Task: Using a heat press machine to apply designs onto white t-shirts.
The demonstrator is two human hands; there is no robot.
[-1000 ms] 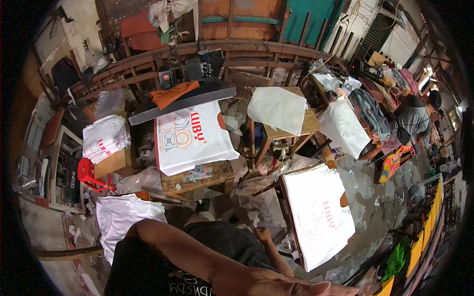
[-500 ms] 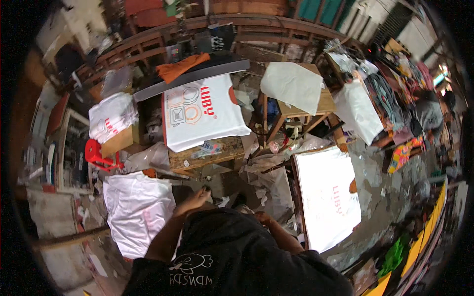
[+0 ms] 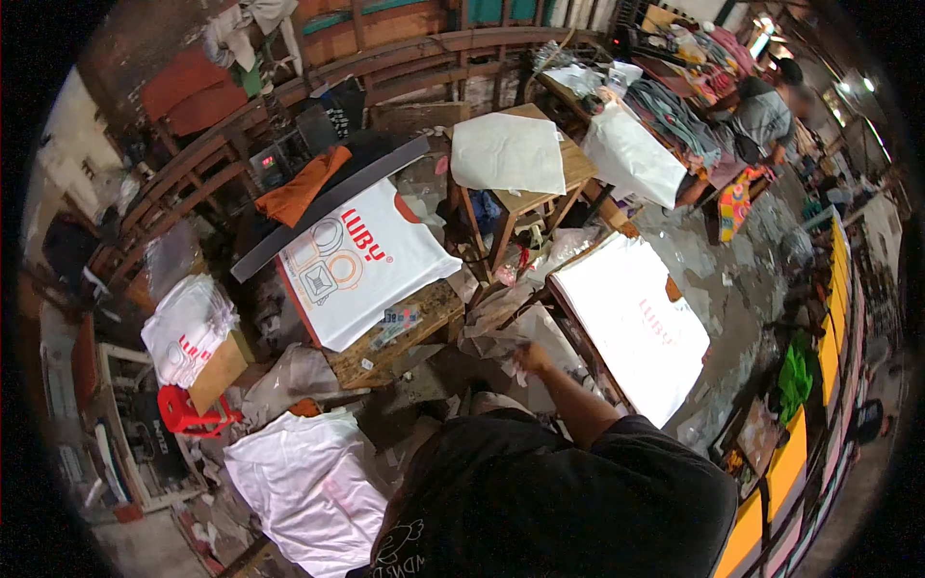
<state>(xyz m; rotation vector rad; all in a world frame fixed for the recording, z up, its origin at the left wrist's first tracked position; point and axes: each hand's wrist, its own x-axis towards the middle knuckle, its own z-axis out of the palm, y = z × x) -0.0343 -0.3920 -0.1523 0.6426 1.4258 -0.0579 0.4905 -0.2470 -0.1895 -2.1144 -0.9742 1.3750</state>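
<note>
My right hand (image 3: 531,357) hangs low at the centre, near crumpled sheets (image 3: 491,328); its fingers are blurred, and I cannot tell whether they hold anything. My left hand is out of sight behind my body. To the right lies a stack of white printed shirts (image 3: 631,347) on a board. Ahead, another white shirt (image 3: 328,299) with red and grey print lies over a wooden bench (image 3: 414,342). A loose white shirt (image 3: 299,491) lies at my lower left.
A wooden table (image 3: 578,171) bears a white sheet (image 3: 506,154). A red plastic stool (image 3: 193,419) and folded shirts (image 3: 183,323) are at left. An orange cloth (image 3: 303,183) rests on a dark slab. A co-worker (image 3: 761,120) is at upper right, above yellow panels (image 3: 790,462).
The view has turned. My left hand, seen half a second ago, has left view. My right forearm has lifted and extended forward toward the crumpled sheets.
</note>
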